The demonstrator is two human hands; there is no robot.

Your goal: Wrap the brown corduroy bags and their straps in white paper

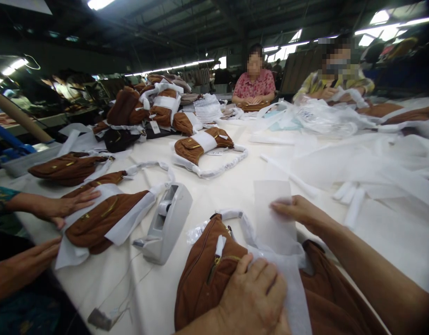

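A brown bag [200, 274] lies close in front of me, with a gold zipper and a white-wrapped zipper pull. A thin white paper sheet [272, 223] runs across it and stands up at its far end. Pinched between the thumb and fingers of my right hand [287, 209] is the raised part of this sheet. My left hand [254, 291] presses on the bag with bent fingers closed over the sheet's left side; its fingertips are partly hidden. Behind the bag curves its strap [247, 225], wrapped in white.
A grey tape dispenser [167, 223] stands left of my bag. A co-worker's hands [74, 204] rest by another brown bag [107, 218]. Further off are a wrapped bag [191, 149], piled bags [126, 107], loose paper rolls [354, 207] and two people across the table.
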